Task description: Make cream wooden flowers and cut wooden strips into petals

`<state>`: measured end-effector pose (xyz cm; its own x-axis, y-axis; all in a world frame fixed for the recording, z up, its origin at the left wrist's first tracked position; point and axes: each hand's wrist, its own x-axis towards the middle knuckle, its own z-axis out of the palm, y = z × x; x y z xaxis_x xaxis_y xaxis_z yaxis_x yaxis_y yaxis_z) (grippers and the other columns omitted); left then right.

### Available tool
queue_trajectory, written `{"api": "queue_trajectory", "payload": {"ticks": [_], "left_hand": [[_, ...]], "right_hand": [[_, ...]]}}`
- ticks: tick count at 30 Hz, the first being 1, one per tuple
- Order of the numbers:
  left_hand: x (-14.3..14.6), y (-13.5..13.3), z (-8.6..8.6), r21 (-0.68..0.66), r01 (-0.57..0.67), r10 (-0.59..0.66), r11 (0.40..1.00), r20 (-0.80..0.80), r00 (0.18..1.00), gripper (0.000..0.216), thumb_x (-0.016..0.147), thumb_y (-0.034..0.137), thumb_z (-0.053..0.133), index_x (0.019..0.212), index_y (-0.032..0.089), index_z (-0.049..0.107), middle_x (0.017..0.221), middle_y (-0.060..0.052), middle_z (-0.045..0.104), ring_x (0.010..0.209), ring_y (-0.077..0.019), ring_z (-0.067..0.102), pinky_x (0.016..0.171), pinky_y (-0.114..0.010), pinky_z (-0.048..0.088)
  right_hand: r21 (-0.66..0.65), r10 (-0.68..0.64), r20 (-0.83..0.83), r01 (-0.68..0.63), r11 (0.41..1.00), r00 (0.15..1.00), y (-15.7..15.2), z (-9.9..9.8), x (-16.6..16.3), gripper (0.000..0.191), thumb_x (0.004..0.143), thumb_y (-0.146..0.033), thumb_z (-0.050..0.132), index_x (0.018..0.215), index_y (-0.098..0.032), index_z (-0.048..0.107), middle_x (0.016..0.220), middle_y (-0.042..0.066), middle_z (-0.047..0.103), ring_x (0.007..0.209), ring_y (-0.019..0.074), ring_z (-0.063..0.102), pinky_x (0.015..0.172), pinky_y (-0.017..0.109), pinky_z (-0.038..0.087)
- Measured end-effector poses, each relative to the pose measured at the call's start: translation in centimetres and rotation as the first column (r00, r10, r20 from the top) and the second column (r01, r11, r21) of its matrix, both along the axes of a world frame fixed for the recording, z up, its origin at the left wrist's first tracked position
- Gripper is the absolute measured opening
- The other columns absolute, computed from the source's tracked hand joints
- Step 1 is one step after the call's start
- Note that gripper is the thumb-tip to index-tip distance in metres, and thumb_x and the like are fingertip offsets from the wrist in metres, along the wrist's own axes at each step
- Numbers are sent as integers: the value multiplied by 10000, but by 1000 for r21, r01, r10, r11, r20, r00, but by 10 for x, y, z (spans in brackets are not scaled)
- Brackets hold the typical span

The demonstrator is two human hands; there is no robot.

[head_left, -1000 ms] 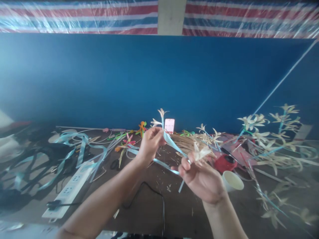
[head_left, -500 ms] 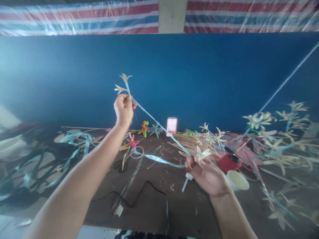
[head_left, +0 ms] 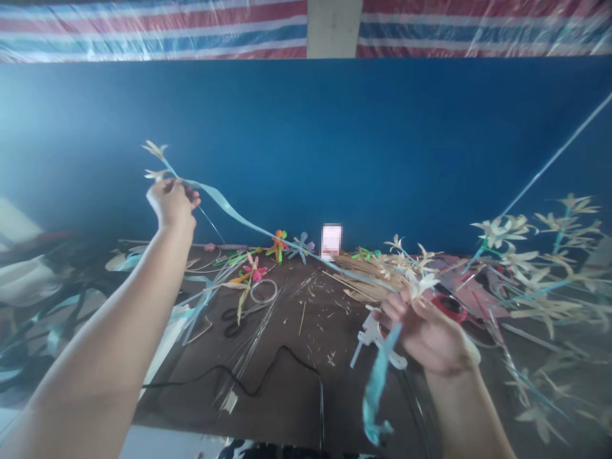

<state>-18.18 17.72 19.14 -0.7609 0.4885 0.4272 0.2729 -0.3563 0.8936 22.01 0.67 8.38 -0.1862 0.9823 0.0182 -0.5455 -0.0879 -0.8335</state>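
My left hand (head_left: 173,203), raised at the left against the blue wall, pinches a flower stem (head_left: 169,167) with two pale flowers at its tip. A bare wire end slants down below the fingers. From this hand a light blue ribbon (head_left: 229,209) runs slackly down to my right hand (head_left: 437,335), whose fingers are closed on it and on a loose white flower (head_left: 421,285). Past the right hand, the ribbon's tail (head_left: 376,389) hangs over the dark table. Just beside that hand lies a white plastic tool (head_left: 371,331), partly covered by ribbon and fingers.
Dark-handled scissors (head_left: 233,325), a clear ring (head_left: 263,291) and thin wires (head_left: 258,335) lie mid-table. Dried husk strips (head_left: 368,275) and pipe-cleaner figures (head_left: 278,247) are along the back. Finished flower sprays (head_left: 540,280) spread at the right. A black cord (head_left: 268,376) crosses the front.
My left hand has moved left with the stem, and my right hand slightly right and up. The ribbon between them has gone from taut to slack, and its free end now hangs below the right hand.
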Motion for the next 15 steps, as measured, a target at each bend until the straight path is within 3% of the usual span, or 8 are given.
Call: {"api": "queue_trajectory", "payload": {"ticks": [3,5,7,9,12,14,15], "left_hand": [[25,-27,-22,-61,293,-289,954,73,955,89,763,154,503,782,70,479,512,60,473,461,-23,483,547,-246,463],[49,-51,-36,-76,512,-499,856,139,855,114,720,182,555,753,86,503,519,41,502,456,-47,504,507,-226,457],[74,-75,-46,-66,702,-680,709,200,705,137,677,207,599,733,103,530,549,15,538,464,-75,528,473,-217,449],[100,-95,-54,-80,795,-754,601,272,597,141,655,220,617,727,116,553,558,-1,558,466,-88,538,460,-213,448],[140,-114,-66,-124,848,-769,515,371,521,145,654,255,615,696,130,555,557,-9,573,470,-102,556,443,-209,441],[165,-119,-77,-90,868,-774,488,415,478,160,652,278,615,679,137,542,536,3,559,466,-102,555,438,-201,429],[175,-120,-83,-71,879,-773,471,448,450,168,655,289,610,672,138,536,528,6,554,466,-100,554,447,-203,429]], "right_hand": [[-23,40,72,-38,999,997,-24,4,10,168,602,-377,634,613,-232,550,526,-5,408,510,150,411,655,435,413],[-35,41,102,-38,999,994,-39,-2,22,173,599,-364,645,577,-219,554,509,0,408,486,144,405,620,430,420],[-54,-2,150,10,998,989,-47,-14,40,171,626,-365,629,568,-219,562,482,-1,413,471,143,410,590,414,422],[-77,-72,249,94,993,966,-46,-30,57,143,632,-319,641,565,-212,574,514,12,471,495,151,449,572,381,421],[-54,-241,480,303,952,844,-32,-55,68,184,571,-291,700,710,-191,633,699,59,594,642,203,537,584,341,421],[-2,-272,626,350,937,731,-21,-67,61,243,537,-311,713,720,-164,649,709,62,616,676,214,545,594,322,414],[26,-244,685,312,950,687,-16,-70,56,237,545,-316,703,716,-161,651,691,49,618,659,202,542,589,308,406]]}}
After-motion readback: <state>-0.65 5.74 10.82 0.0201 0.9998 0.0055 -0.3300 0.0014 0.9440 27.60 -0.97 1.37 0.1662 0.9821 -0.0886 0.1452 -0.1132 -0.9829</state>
